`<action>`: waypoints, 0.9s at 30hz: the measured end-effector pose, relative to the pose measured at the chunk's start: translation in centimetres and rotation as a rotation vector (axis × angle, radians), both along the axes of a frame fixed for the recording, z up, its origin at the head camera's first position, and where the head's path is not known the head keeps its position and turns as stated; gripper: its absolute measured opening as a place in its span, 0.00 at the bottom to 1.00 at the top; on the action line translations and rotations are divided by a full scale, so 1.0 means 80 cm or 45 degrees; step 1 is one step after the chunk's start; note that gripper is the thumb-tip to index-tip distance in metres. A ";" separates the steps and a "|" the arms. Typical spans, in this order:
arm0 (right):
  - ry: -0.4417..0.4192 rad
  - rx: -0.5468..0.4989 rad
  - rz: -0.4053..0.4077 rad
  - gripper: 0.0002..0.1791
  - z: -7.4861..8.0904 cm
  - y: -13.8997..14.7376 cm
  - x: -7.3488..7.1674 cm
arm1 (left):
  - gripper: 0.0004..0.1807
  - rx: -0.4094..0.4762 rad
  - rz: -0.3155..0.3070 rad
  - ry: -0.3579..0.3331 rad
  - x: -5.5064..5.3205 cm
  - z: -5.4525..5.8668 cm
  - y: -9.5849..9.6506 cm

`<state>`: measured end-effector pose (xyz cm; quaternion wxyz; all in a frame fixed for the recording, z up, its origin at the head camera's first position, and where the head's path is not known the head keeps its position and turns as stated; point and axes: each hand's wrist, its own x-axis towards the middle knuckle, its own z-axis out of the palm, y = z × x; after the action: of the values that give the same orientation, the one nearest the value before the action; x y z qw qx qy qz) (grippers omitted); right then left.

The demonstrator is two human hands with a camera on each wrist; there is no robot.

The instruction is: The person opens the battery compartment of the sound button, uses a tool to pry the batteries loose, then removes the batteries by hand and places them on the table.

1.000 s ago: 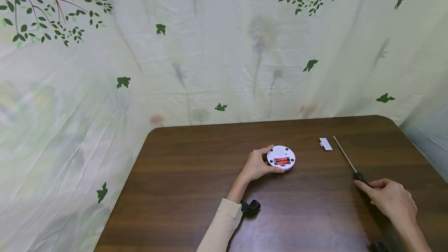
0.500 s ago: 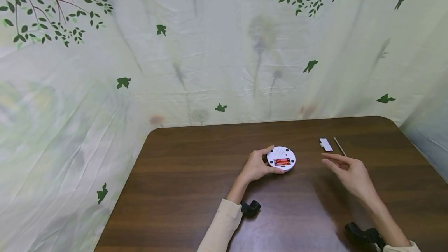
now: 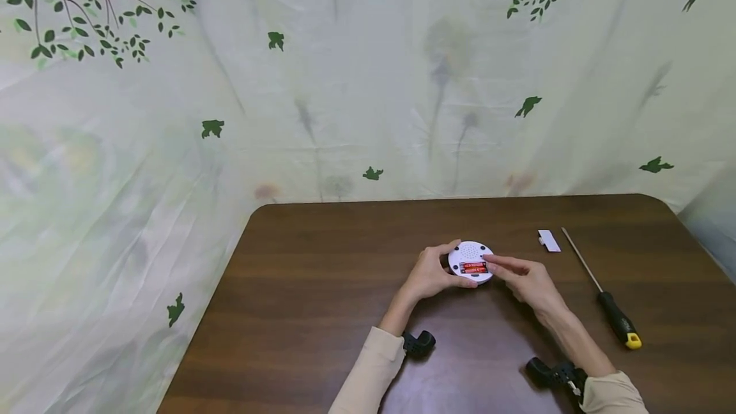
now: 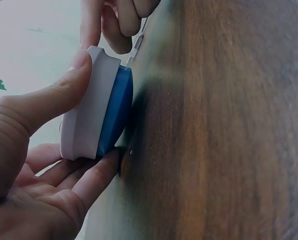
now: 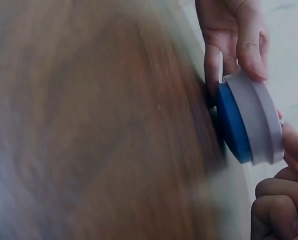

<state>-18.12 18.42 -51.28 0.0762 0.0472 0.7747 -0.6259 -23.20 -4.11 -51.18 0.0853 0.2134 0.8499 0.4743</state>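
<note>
My left hand [image 3: 430, 275] holds a round white device with a blue far side [image 3: 468, 251] by its rim, thumb on one side and fingers on the other. Its back faces up, with small speaker holes and an uncovered compartment holding two red batteries [image 3: 474, 268]. The fingertips of my right hand [image 3: 531, 283] touch the device's right part beside the batteries; the forefinger reaches out while the other fingers are bent. From the left wrist, the white rim [image 4: 86, 115] and the blue side [image 4: 117, 107] show edge-on, close to the tabletop.
A screwdriver [image 3: 618, 318] with a black and yellow handle lies on the right of the brown wooden table [image 3: 322, 312]. Left of its tip lies a small white battery cover [image 3: 549, 241]. A leaf-patterned curtain [image 3: 374, 82] hangs behind the table.
My right hand has let go of the screwdriver, which stays on the table, and has moved left to the device. The left hand keeps its hold. The head view has shifted slightly.
</note>
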 end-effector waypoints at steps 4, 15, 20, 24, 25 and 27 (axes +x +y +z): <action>0.171 0.130 0.000 0.22 0.005 -0.003 -0.001 | 0.50 0.019 0.000 -0.003 -0.001 0.004 -0.001; 0.346 0.290 -0.048 0.14 0.010 -0.007 0.003 | 0.50 0.026 0.002 -0.020 0.001 0.002 0.000; 0.364 0.313 -0.020 0.13 0.010 -0.008 0.002 | 0.50 0.021 0.002 -0.018 0.000 0.002 0.000; 0.392 0.357 -0.041 0.10 0.008 -0.011 0.000 | 0.50 0.022 -0.003 -0.017 0.000 0.002 0.000; 0.394 0.367 -0.043 0.10 0.008 -0.012 0.000 | 0.50 0.021 -0.004 -0.015 0.000 0.002 0.000; 0.394 0.370 -0.040 0.09 0.008 -0.012 0.000 | 0.50 0.020 -0.004 -0.015 0.000 0.002 0.001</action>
<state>-18.12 17.48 -50.67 -0.0611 -0.0270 0.8584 -0.5086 -23.22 -4.05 -51.03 0.0893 0.2128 0.8453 0.4818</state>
